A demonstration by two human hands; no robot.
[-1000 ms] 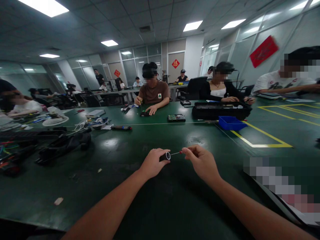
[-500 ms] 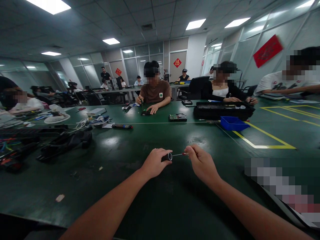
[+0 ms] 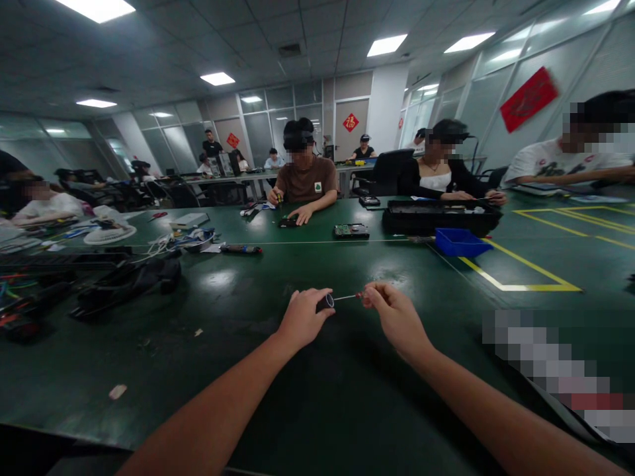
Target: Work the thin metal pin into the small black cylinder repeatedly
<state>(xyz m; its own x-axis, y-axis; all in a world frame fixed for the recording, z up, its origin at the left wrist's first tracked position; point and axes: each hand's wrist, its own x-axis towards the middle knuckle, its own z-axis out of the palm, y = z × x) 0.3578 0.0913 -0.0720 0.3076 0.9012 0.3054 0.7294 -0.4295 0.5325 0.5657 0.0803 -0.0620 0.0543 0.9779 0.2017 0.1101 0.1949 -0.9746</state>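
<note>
A thin pin (image 3: 346, 297) ran between the two sets of fingertips, its tip at the mouth of a black tube (image 3: 327, 302). The left hand (image 3: 302, 319) gripped the tube, and the right hand (image 3: 397, 318) pinched the pin's red end. A blue bin (image 3: 459, 242) sat well beyond the fingers.

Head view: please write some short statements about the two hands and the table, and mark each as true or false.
The left hand holds a black cylinder. True.
The right hand lies flat on the table. False: it pinches a thin rod above it.
The thin rod points at the black cylinder's end. True.
The blue bin stands beside the left hand. False: it stands far off on the right, by the yellow line.
</note>
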